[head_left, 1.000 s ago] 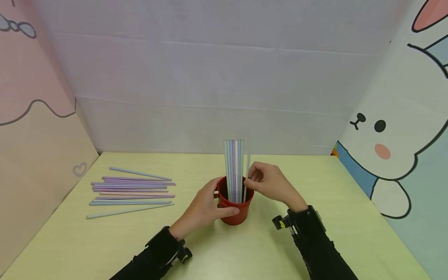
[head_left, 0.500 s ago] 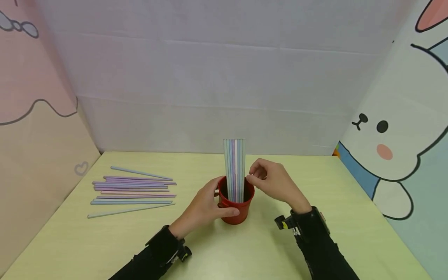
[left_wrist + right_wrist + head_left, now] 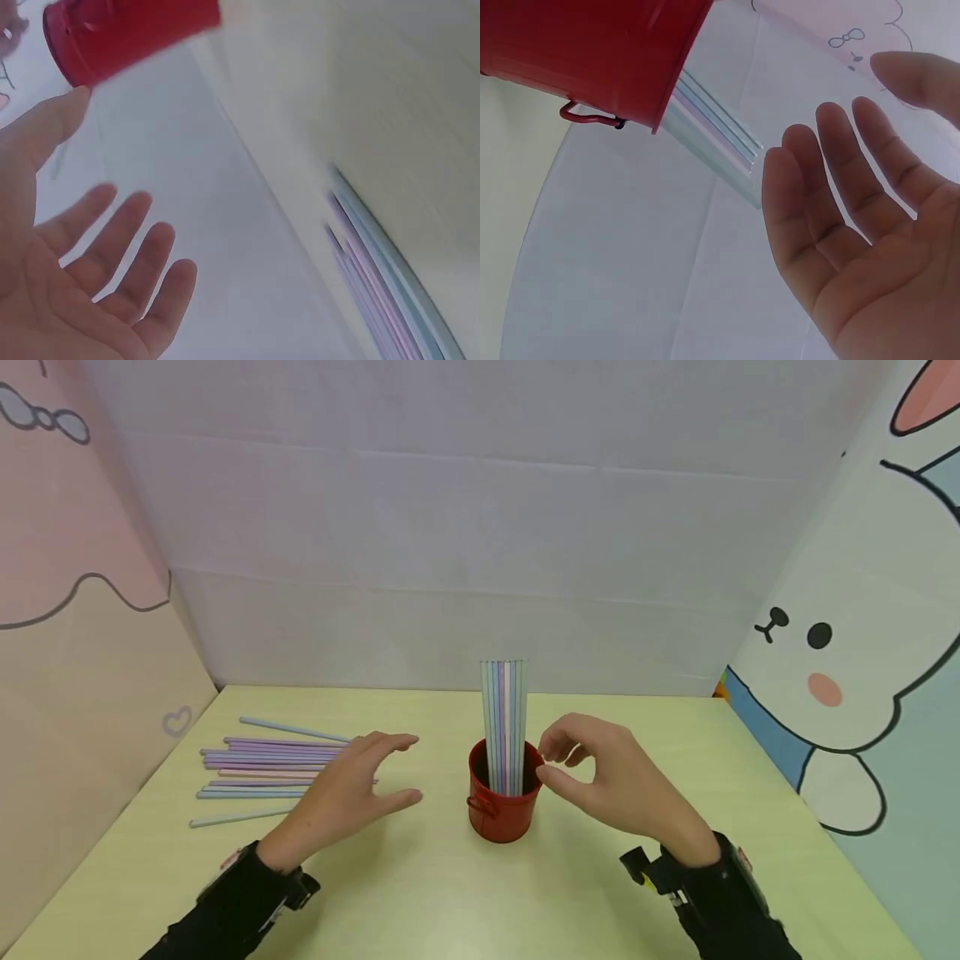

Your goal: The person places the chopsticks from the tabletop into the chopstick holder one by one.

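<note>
A small red bucket (image 3: 501, 818) with side handles stands upright on the table, holding several pastel straws (image 3: 504, 718) that stick up from it. My left hand (image 3: 341, 797) is off the bucket to its left, fingers spread, above the right ends of the loose straws (image 3: 255, 766). In the left wrist view the palm and fingers hold nothing. Just right of the bucket's rim is my right hand (image 3: 611, 772), its fingers loosely bent and parted from the thumb. The right wrist view shows that hand holding nothing, apart from the straws in the bucket.
Loose straws in purple, pink, blue and green lie roughly side by side on the left of the pale yellow table (image 3: 480, 910). A grey-white wall (image 3: 480, 527) rises behind the table. Printed panels stand at the left and right sides, the right one with a cartoon rabbit (image 3: 847, 635).
My left hand has let go of the bucket and moved left toward the loose straws. The right hand has released a straw into the bucket, drawn slightly right and loosened its fingers.
</note>
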A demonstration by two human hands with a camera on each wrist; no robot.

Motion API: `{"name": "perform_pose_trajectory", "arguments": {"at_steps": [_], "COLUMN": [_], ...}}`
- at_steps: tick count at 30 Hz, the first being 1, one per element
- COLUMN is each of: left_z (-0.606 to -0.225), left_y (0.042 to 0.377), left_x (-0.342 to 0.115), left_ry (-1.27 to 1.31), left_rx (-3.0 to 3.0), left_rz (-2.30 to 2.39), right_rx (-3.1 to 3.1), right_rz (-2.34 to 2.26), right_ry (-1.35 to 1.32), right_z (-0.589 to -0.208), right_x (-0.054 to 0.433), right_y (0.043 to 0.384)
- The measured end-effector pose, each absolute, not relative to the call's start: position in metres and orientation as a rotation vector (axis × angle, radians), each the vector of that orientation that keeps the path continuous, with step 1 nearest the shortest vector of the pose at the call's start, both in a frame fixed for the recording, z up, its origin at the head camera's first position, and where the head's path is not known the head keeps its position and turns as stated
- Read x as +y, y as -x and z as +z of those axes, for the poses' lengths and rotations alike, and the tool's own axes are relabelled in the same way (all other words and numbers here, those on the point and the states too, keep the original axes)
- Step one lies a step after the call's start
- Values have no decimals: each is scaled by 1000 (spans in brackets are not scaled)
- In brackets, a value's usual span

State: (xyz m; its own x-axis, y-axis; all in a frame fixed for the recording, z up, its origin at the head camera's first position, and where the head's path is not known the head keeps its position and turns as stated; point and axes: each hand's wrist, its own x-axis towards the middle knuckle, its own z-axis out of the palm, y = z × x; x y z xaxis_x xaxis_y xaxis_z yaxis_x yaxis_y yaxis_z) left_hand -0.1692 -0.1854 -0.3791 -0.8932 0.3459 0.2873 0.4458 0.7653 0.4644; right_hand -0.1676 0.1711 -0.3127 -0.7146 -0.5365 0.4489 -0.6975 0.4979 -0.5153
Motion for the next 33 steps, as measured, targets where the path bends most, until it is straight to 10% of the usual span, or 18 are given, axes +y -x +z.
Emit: {"name": "perform_pose_trajectory", "arguments": {"at_steps": [14, 33], "left_z": [-394, -405], "left_y": [162, 157], "left_x": [-304, -348], "left_ry": [740, 618], "left_rx": [-2867, -3057], "left_rz": [-240, -279], "right_rx": [-2503, -2546], "right_rz": [932, 816], "right_ry": [-1324, -1459], "right_z": [-352, -380], "right_x": [155, 131], "right_y": [127, 119]}}
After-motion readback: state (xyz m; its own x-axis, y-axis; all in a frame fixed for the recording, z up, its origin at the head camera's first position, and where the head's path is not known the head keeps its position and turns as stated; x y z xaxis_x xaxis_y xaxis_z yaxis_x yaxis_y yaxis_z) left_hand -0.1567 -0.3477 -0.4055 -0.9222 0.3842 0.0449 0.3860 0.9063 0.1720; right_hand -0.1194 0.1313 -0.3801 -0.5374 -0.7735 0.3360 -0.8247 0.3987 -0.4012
